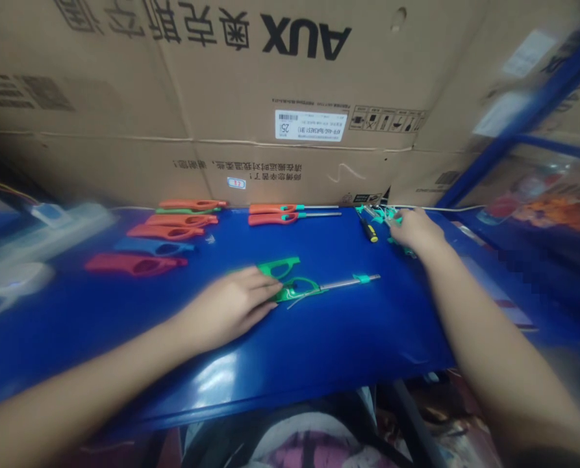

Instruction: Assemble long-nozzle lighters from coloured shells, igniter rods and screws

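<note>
My left hand lies over a green lighter casing on the blue table, its fingers closed on the handle end. Wires show in the casing's opening, and a thin metal tube with a teal piece near its tip extends rightward from it. Just behind is another green casing half, partly covered by my fingers. At the back right, my right hand reaches into small teal parts with its fingers pinched together; whatever they hold is hidden. A yellow and black screwdriver lies beside that hand.
Two orange lighters with metal tubes lie at the back. Several loose casings, orange, blue and red, lie at left near a blurred white power strip. A large cardboard box walls the table's rear.
</note>
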### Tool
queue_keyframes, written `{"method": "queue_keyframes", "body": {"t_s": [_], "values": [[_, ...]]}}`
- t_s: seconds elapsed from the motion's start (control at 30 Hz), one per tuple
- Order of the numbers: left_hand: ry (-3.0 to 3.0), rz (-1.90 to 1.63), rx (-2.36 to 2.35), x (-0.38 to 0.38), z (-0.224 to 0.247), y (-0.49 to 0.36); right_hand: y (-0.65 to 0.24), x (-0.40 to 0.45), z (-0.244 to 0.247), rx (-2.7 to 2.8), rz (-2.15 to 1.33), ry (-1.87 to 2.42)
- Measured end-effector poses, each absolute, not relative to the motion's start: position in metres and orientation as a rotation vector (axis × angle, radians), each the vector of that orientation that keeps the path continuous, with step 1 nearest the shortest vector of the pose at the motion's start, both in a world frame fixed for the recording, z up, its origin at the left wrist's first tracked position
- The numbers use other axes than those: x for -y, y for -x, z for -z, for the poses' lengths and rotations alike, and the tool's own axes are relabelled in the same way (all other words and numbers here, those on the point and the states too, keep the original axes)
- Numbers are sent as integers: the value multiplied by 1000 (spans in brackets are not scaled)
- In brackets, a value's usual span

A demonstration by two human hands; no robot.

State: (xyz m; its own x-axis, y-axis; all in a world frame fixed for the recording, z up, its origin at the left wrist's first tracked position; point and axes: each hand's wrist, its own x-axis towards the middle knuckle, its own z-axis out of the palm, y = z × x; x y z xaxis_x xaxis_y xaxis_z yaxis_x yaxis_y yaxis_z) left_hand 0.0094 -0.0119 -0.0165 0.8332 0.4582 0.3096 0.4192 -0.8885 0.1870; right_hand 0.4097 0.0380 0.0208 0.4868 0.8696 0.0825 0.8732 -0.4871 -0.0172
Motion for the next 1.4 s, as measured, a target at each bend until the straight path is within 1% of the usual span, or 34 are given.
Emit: {"method": "queue_keyframes", "body": {"t_s": [0.17,0.27,0.5,0.63,0.73,0.87,0.93,1.0,1.1,1.2,1.27,1.4], "values": [[-2895,-479,-704,13,14,-10,-418,-42,-19,1475,63,2743],[-2887,-446,-705,14,11,-11,-422,-43,-20,1486,73,2714],[-2880,-425,-723,16,9,-11,-421,-38,-26,1801,-179,2589],[-2873,-416,-727,15,10,-11,-411,-31,-25,1933,-248,2538],[-2878,-413,-730,14,11,-12,-405,-28,-27,1972,-214,2514],[-2875,-406,-733,13,11,-12,-400,-25,-34,1941,-68,2475],[-2872,-403,-732,13,11,-12,-394,-24,-35,1919,-25,2336],[-2870,-403,-733,13,10,-12,-384,-23,-34,1922,-110,2080],[-2874,-405,-740,14,10,-12,-358,-17,-27,1979,-434,1774],[-2880,-394,-749,14,10,-13,-329,-10,-17,2114,-742,1673],[-2881,-383,-757,15,9,-13,-316,-7,-11,2187,-807,1624],[-2872,-369,-767,16,8,-13,-307,-4,-3,2151,-888,1561]]}}
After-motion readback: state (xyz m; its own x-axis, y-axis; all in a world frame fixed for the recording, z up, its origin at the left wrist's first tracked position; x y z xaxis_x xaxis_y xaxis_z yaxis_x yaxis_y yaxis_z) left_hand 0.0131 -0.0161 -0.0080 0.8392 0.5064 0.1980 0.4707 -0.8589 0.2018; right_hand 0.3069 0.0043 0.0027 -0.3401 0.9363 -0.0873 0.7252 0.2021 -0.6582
